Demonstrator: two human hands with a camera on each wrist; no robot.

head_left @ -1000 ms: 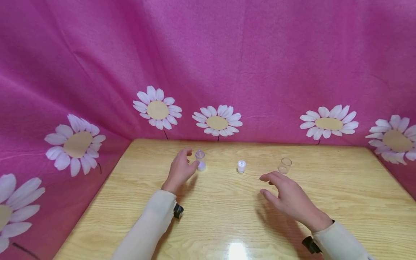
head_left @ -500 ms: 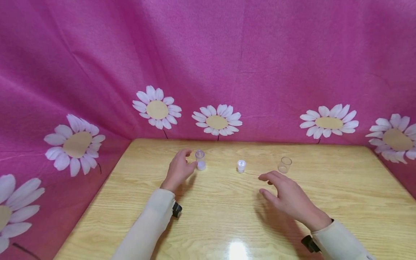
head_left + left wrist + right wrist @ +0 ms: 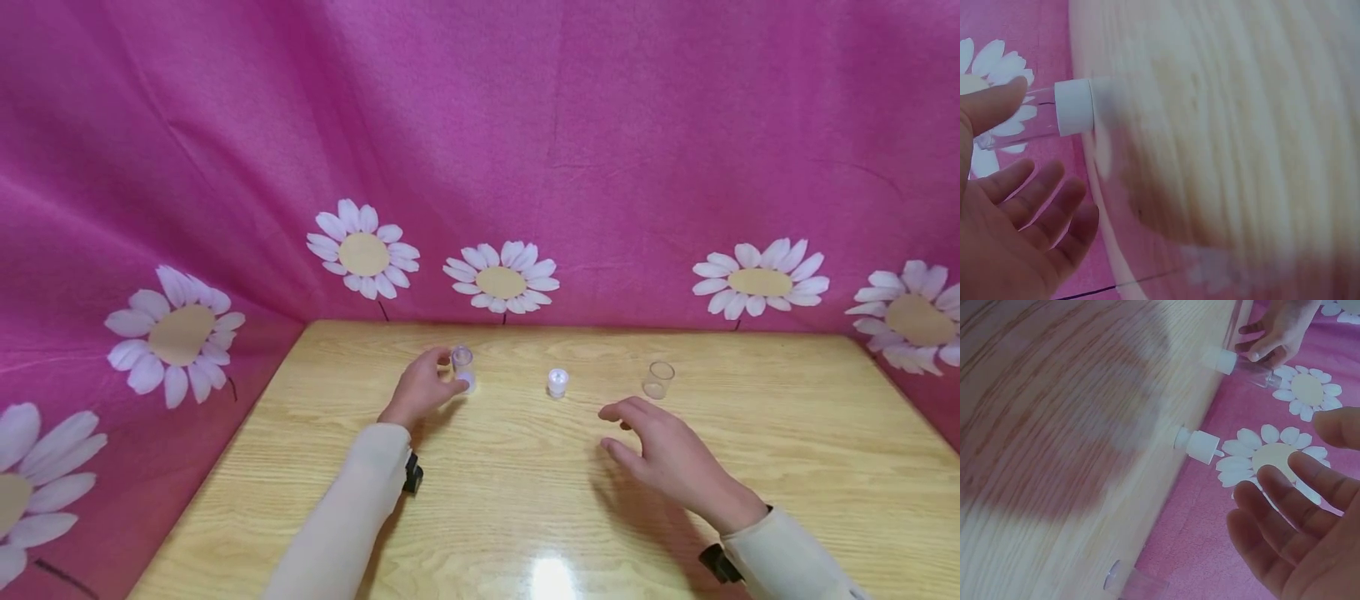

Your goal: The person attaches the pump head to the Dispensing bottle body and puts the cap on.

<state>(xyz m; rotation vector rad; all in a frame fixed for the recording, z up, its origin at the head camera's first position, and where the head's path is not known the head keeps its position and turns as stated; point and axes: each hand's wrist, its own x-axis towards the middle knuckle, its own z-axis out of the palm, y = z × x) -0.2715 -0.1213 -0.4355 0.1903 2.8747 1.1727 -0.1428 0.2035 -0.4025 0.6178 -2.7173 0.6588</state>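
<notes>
A small clear bottle with a white base [image 3: 464,367] stands upright at the back left of the table. My left hand [image 3: 422,388] reaches around it from the left, thumb in front and fingers behind. In the left wrist view the thumb overlaps the clear body beside the white base [image 3: 1075,107], while the other fingers are loosely bent apart from it. A small white nozzle piece [image 3: 557,382] with a thin tip [image 3: 1219,453] stands between the hands. Near a clear open cylinder [image 3: 658,381], my right hand [image 3: 667,457] hovers over the table, fingers relaxed and holding nothing.
The wooden table [image 3: 495,500] has its far edge against a pink cloth [image 3: 630,150] printed with white daisies. Dark straps with small devices [image 3: 720,564] sit at both wrists. A bright reflection lies on the table's front part.
My left hand has moved slightly right, so its thumb and fingers come around the bottle. The right hand, the white nozzle piece and the clear cylinder stay in place.
</notes>
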